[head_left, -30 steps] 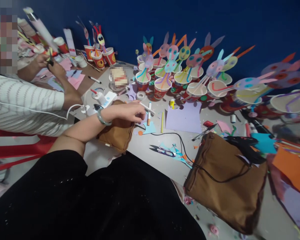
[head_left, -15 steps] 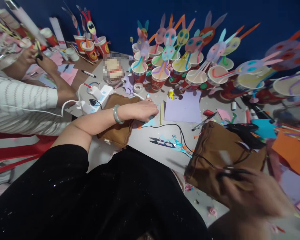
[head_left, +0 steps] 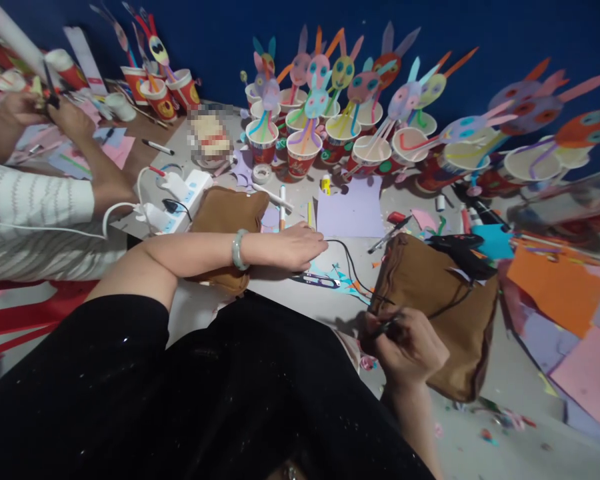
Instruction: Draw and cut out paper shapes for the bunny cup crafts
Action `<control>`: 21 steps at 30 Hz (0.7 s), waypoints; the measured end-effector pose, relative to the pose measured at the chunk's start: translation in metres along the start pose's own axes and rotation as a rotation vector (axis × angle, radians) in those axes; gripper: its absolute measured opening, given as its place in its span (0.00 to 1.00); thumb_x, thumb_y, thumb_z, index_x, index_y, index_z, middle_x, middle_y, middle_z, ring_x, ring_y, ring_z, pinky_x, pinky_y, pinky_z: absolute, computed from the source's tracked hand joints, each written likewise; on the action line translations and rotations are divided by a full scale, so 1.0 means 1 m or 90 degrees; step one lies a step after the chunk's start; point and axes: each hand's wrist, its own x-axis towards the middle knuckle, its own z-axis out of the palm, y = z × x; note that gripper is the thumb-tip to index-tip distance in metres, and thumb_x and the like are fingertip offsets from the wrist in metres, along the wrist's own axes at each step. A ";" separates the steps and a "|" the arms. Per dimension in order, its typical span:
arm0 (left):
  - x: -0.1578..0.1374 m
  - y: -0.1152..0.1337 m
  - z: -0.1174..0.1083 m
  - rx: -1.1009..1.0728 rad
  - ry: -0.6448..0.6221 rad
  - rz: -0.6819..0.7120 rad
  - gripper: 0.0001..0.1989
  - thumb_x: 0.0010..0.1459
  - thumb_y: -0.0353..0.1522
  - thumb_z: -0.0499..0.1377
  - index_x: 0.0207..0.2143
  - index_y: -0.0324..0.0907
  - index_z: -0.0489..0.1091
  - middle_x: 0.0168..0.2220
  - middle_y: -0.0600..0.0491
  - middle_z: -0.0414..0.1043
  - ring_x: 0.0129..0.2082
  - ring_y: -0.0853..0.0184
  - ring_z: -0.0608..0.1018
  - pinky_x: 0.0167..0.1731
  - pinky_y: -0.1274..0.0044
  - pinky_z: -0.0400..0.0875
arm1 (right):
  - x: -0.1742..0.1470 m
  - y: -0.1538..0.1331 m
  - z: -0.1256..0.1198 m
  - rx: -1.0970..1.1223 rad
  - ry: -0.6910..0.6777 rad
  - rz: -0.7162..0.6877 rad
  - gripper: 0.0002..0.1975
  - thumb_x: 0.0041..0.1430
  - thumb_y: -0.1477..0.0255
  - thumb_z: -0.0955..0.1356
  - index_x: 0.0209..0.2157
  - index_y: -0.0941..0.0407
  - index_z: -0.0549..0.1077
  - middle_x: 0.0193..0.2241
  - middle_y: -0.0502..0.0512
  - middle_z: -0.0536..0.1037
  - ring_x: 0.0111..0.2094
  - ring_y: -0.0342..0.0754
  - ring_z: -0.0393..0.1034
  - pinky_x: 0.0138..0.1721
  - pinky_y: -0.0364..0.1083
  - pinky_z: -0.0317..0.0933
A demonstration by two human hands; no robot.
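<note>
My left hand (head_left: 300, 247), wearing a pale green bangle (head_left: 238, 249), is palm down over the table. Its fingers are bent and close together; what they hold, if anything, is hidden. A black cord (head_left: 349, 253) passes at its fingertips, and thread snips (head_left: 317, 280) with bluish paper scraps lie just below. At the near corner of a brown fabric bag (head_left: 430, 300), my right hand (head_left: 413, 343) is closed on a small black tool (head_left: 387, 325), too blurred to name. A marker (head_left: 283, 207) and a lilac paper sheet (head_left: 350, 207) lie beyond my left hand.
Paper cups (head_left: 304, 157) with colourful rabbit-like figures line the back wall. Under my left forearm is another brown bag (head_left: 225, 213), beside a power strip (head_left: 189, 197). A co-worker's hands (head_left: 70, 120) work at far left. Coloured paper (head_left: 560, 283) is spread at right.
My right hand has moved left and inward with the black tool, off the middle of the bag. My left hand has shifted toward me, uncovering the marker. The view has turned slightly right.
</note>
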 end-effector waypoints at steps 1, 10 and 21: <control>0.000 -0.003 -0.001 0.017 0.005 -0.026 0.07 0.61 0.30 0.54 0.40 0.40 0.70 0.41 0.44 0.74 0.37 0.61 0.72 0.45 0.67 0.60 | -0.001 0.003 -0.002 -0.015 -0.012 -0.058 0.10 0.49 0.78 0.75 0.27 0.54 0.71 0.28 0.52 0.79 0.27 0.47 0.73 0.27 0.45 0.66; 0.039 -0.046 -0.022 0.017 0.061 -0.326 0.23 0.62 0.37 0.56 0.56 0.31 0.64 0.48 0.35 0.73 0.47 0.50 0.76 0.46 0.64 0.64 | 0.002 0.018 0.003 -0.048 -0.082 -0.180 0.10 0.53 0.74 0.74 0.30 0.54 0.69 0.31 0.55 0.79 0.30 0.48 0.74 0.30 0.46 0.69; 0.069 -0.078 -0.020 -0.261 0.215 -0.390 0.21 0.51 0.23 0.57 0.50 0.34 0.70 0.46 0.41 0.77 0.43 0.60 0.78 0.43 0.71 0.71 | -0.003 0.006 -0.003 -0.015 -0.034 -0.120 0.09 0.52 0.76 0.74 0.28 0.53 0.70 0.28 0.53 0.78 0.27 0.49 0.75 0.28 0.47 0.69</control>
